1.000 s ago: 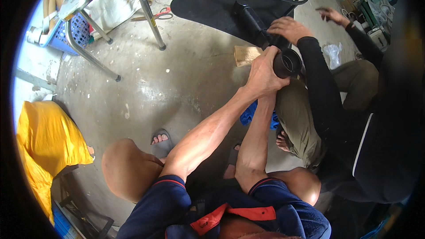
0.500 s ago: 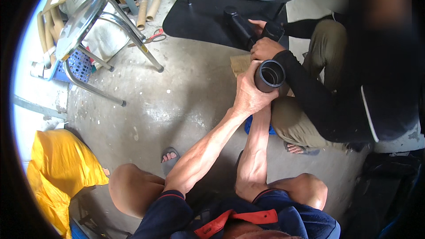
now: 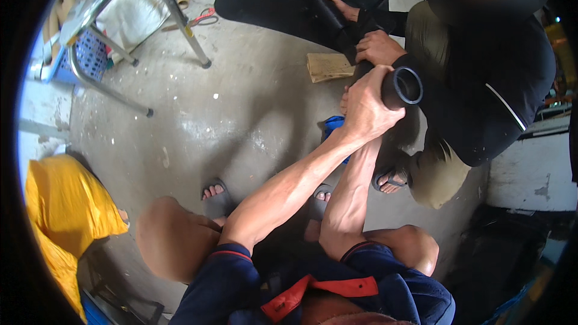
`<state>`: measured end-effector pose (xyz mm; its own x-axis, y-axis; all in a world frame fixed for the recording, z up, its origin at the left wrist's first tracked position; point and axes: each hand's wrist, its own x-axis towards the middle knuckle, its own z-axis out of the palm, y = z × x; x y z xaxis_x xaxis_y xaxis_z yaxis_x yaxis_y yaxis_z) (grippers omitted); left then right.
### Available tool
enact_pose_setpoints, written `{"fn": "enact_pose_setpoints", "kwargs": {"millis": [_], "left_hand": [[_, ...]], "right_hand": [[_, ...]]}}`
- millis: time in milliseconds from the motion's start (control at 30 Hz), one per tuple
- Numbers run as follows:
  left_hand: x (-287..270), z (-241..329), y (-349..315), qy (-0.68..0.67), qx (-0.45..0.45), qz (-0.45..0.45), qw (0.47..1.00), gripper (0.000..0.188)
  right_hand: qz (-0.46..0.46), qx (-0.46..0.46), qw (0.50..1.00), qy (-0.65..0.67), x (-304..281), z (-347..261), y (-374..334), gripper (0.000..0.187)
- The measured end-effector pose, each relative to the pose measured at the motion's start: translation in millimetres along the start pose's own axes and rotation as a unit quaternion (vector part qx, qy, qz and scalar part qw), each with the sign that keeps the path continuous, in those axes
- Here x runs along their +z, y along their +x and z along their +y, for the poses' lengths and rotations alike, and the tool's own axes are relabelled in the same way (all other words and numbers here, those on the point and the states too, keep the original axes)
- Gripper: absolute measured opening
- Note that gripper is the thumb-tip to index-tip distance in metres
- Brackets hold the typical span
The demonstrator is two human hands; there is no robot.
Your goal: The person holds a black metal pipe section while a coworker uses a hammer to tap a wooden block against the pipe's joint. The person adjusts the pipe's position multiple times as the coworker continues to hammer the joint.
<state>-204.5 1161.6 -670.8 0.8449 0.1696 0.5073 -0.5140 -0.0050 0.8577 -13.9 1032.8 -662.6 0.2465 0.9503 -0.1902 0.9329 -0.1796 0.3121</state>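
Observation:
My left hand (image 3: 368, 105) is wrapped round the upper end of a black tube (image 3: 392, 91), whose round open mouth faces up toward me. Behind it, my right hand (image 3: 345, 101) is mostly hidden; only a few curled fingers show beside a dark part lower down, seemingly of the same piece. Just beyond, another person's hand (image 3: 379, 48) rests close to the tube's far side, and I cannot tell whether it grips it. That person's other hand (image 3: 343, 9) is at a second black cylinder (image 3: 331, 15).
A black panel with a curved bar (image 3: 259, 0) lies beyond. Folded cardboard (image 3: 328, 67) and a blue object (image 3: 332, 125) are on the floor. To the left are a metal stool (image 3: 108, 96), red-handled scissors (image 3: 205, 19), a blue basket (image 3: 84, 57) and yellow cloth (image 3: 72, 204).
Both my hands have moved right with the tube, which now leans further to the right. The other person has shifted, with the torso turned and one knee farther from me.

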Motion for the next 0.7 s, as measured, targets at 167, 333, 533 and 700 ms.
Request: {"fn": "enact_pose_setpoints", "kwargs": {"millis": [167,333,533,700], "left_hand": [[2.9,9.6,13.3,0.006,0.005,0.001,1.000,0.049],[-7.0,10.2,20.8,-0.016,-0.002,-0.012,1.000,0.047],[-14.2,10.2,18.1,-0.021,0.009,-0.008,1.000,0.046],[-11.4,11.6,23.2,0.001,-0.008,-0.027,1.000,0.049]], "right_hand": [[-0.011,0.027,0.996,0.080,-4.5,-78.1,-4.7,0.025],[-0.014,0.025,0.996,0.080,9.0,-115.7,3.2,0.025],[-0.014,0.024,0.997,0.077,6.2,-116.2,11.2,0.026],[-0.020,0.019,0.997,0.069,8.2,-108.9,12.1,0.027]]}}
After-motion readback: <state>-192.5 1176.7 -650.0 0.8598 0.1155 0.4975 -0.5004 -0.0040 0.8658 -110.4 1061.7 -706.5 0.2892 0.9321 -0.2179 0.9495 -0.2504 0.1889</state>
